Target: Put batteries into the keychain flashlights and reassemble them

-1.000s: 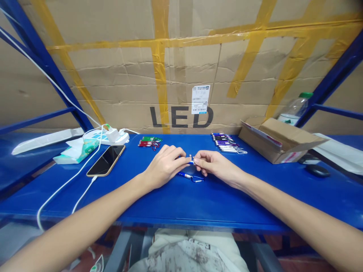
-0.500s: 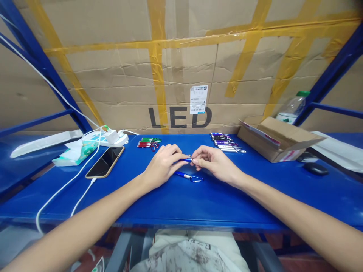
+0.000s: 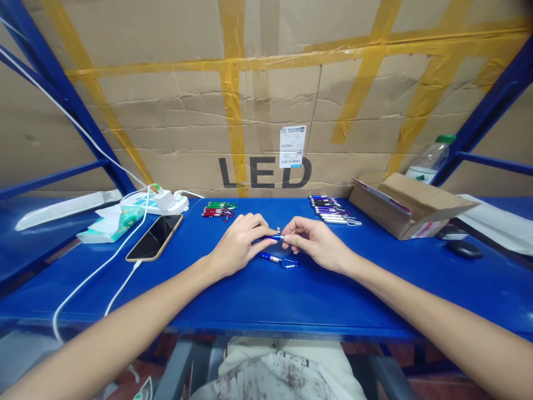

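My left hand (image 3: 240,244) is closed, with thumb and fingertips pinching a slim blue keychain flashlight (image 3: 276,237) above the tabletop. Opposite it, my right hand (image 3: 313,240) pinches the light's silver right end, and its fingers partly hide that end. Tiny silver round pieces (image 3: 278,229) show just behind the tube; whether they touch it I cannot tell. Just in front of both hands, a second blue keychain flashlight (image 3: 270,258) with a blue carabiner clip (image 3: 288,264) lies on the blue table (image 3: 266,305), its left end close to my left hand.
Green and red keychain flashlights (image 3: 216,212) lie back left; several more, purple, black and silver (image 3: 328,210), lie back right. An open cardboard box (image 3: 410,208), a black mouse (image 3: 463,249) and a bottle (image 3: 431,160) are right. Left are a charging phone (image 3: 155,239), tissues (image 3: 111,225) and a power strip (image 3: 177,204).
Both hands stay almost in place, still on the blue flashlight. My right fingers have shifted very slightly right, and a little more of the tube's silver end shows.
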`<action>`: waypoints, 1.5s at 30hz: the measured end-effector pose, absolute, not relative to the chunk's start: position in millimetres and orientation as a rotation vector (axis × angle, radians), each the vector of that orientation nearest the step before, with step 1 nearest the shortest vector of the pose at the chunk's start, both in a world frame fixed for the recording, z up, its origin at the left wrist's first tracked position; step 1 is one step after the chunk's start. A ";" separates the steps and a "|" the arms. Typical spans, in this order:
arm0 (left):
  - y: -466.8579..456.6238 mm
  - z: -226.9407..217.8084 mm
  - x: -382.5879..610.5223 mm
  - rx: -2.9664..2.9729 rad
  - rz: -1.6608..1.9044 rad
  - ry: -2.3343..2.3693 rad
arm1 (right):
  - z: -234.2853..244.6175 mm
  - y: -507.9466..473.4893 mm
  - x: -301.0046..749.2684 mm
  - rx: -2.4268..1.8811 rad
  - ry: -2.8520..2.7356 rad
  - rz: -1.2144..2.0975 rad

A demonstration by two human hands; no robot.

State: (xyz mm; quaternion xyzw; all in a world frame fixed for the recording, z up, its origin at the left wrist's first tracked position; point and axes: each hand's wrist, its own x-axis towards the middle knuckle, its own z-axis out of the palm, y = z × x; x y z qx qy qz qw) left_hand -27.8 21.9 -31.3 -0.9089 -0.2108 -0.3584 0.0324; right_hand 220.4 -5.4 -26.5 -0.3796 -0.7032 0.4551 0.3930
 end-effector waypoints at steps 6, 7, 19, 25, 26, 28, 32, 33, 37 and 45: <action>19.9 -29.5 -28.0 -2.778 -1.065 -0.604 | -29.1 -8.1 220.5 -0.978 -1.837 1.072; 19.6 -29.4 -27.8 -2.777 -1.061 -0.603 | -29.7 -8.5 221.1 -0.981 -1.870 1.020; 19.2 -30.4 -24.0 -2.868 -1.091 -0.742 | -29.1 -8.8 228.4 -0.971 -2.232 0.477; 18.9 -30.3 -24.9 -2.896 -1.099 -0.712 | -30.0 -10.5 230.8 -0.919 -2.302 0.292; 18.9 -30.2 -24.8 -2.902 -1.100 -0.709 | -30.4 -10.2 231.5 -0.910 -2.312 0.268; 19.0 -30.1 -24.6 -2.910 -1.107 -0.708 | -31.4 -9.4 233.0 -0.891 -2.331 0.222; 19.1 -30.0 -24.8 -2.890 -1.102 -0.703 | -31.6 -9.3 233.3 -0.884 -2.325 0.207; 18.9 -29.9 -25.0 -2.877 -1.092 -0.695 | -30.8 -9.8 232.5 -0.895 -2.311 0.249; 17.7 -28.7 -26.0 -2.819 -1.024 -0.636 | -28.3 -10.7 227.1 -0.958 -2.209 0.610; 16.1 -25.7 -26.5 -2.744 -1.011 -0.522 | -29.7 -2.4 223.7 -0.964 -1.741 1.470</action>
